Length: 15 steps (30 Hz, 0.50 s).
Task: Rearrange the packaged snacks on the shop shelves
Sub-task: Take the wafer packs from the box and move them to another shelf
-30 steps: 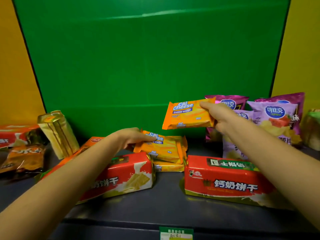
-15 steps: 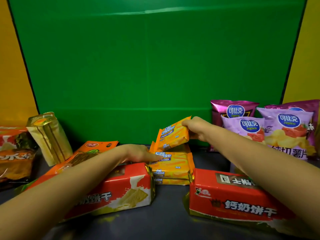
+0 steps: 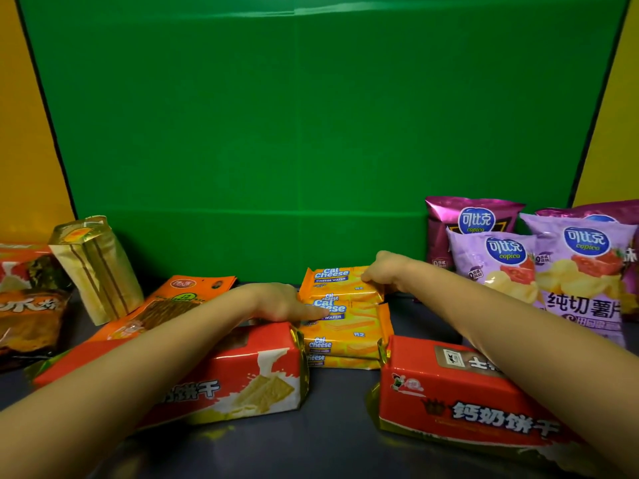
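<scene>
Orange glossy foil wafer packs (image 3: 340, 326), flat and rectangular, form a stack at centre frame between two red brick-shaped biscuit packs (image 3: 242, 378). Right hand (image 3: 383, 271), arm extended from lower right, pinches the top wafer pack (image 3: 337, 283) at its right end. Left hand (image 3: 280, 300) lies flat, fingers pressed together against the stack's left side. Crinkled purple crisp bags (image 3: 539, 267) stand at right.

Single head view, close above front edge of shelf (image 3: 332, 444), facing forward and down toward green back panel (image 3: 311, 133).
</scene>
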Each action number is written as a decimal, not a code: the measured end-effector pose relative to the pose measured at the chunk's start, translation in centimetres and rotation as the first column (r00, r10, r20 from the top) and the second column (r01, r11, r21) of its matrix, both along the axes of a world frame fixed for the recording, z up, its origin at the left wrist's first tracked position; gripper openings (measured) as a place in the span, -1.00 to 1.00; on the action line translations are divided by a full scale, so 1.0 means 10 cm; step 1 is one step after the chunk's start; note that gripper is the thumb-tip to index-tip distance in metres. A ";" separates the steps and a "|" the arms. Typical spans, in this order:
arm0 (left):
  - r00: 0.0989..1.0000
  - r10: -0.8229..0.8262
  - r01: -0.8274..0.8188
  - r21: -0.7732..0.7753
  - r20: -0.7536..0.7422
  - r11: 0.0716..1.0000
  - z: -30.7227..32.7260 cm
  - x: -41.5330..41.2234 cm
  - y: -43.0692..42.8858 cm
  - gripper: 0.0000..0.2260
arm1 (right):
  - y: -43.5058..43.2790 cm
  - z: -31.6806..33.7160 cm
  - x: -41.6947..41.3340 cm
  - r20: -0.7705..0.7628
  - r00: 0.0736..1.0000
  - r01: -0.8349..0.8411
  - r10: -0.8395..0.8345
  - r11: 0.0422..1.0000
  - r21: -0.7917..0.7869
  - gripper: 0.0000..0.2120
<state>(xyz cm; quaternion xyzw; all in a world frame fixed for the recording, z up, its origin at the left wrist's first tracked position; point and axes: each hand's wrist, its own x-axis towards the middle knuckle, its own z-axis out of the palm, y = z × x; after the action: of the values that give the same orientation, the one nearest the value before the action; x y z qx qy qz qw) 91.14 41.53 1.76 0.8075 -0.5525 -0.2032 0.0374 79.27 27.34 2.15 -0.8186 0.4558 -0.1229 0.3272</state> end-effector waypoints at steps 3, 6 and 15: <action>0.998 0.009 -0.010 0.018 0.055 1.000 0.01 0.00 0.01 -0.50 | 0.11 0.10 -0.06 -0.272 0.961 -0.101 0.053 0.981 -0.165 -0.85; 0.979 0.055 -0.055 -0.004 0.194 0.998 0.08 0.02 0.06 -0.46 | 0.13 0.20 -0.13 -0.293 0.951 -0.163 0.095 0.962 -0.218 -0.65; 0.990 0.120 -0.072 -0.454 0.077 0.888 0.29 0.27 0.99 -0.48 | 0.46 0.57 -1.12 0.060 0.971 -0.200 0.232 0.922 -0.332 -0.72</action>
<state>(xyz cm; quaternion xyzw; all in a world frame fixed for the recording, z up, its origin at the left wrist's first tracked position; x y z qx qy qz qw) 93.85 51.38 4.65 0.8127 -0.5450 -0.0257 0.2047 68.12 31.96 7.86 -0.8994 0.3197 -0.1993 0.2218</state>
